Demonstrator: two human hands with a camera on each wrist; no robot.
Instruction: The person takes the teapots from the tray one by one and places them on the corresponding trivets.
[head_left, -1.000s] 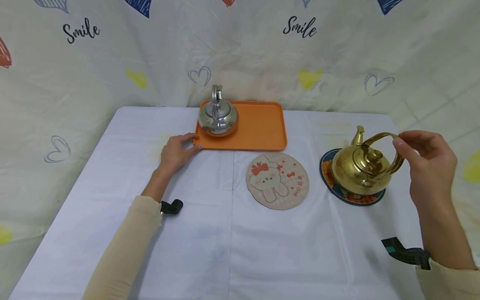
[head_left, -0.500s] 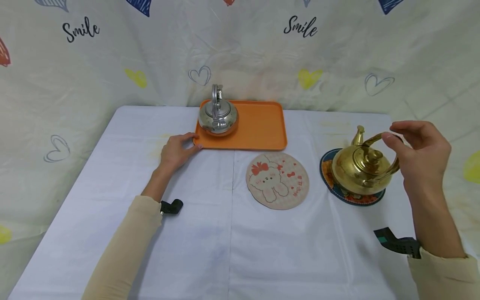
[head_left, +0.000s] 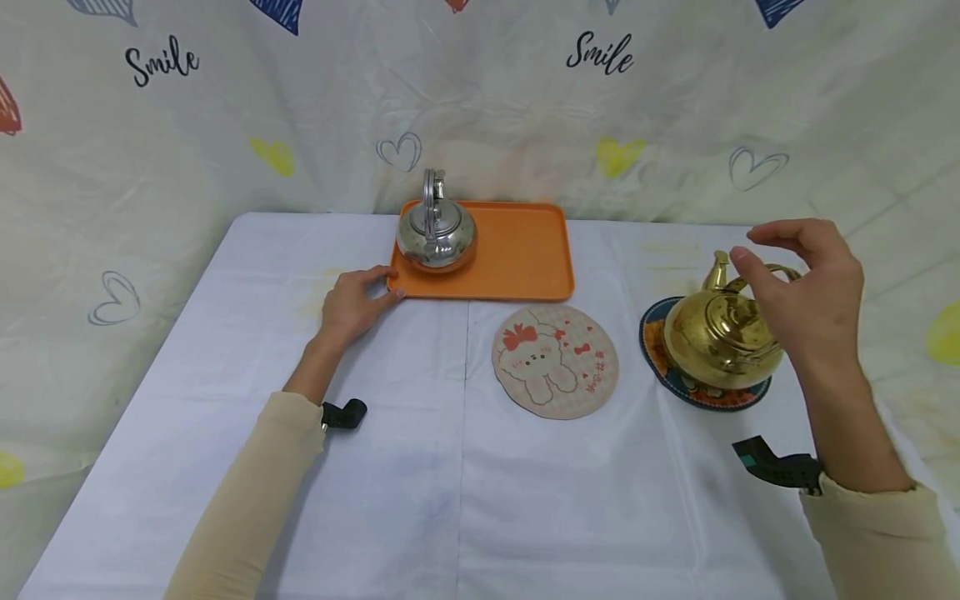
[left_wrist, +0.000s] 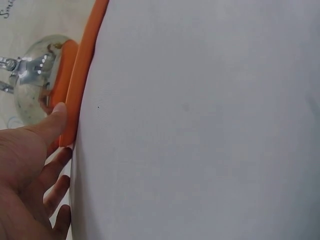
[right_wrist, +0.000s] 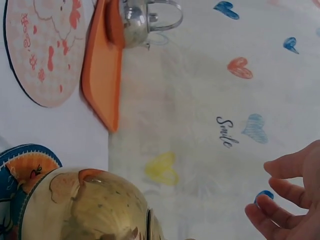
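Note:
On the orange tray [head_left: 521,254] at the back of the table stands a silver teapot [head_left: 437,235] with its handle up. My left hand [head_left: 349,306] pinches the tray's near left corner between thumb and fingers; in the left wrist view the thumb [left_wrist: 59,119] lies on the rim. A gold teapot [head_left: 708,337] sits on a round blue-and-orange patterned mat [head_left: 649,321] at the right. My right hand [head_left: 813,287] hovers above the gold teapot's handle, hiding part of it. Its thumb and fingers are spread apart and hold nothing, as the right wrist view also shows.
A round pale pink mat with a bunny drawing [head_left: 588,396] lies in front of the tray. White cloth [head_left: 397,492] covers the table. Behind hangs a pale sheet [head_left: 510,100] printed with hearts and "Smile".
My right hand has let go of the gold teapot's handle and moved up and to the left. The left hand, the tray and both teapots stay in place.

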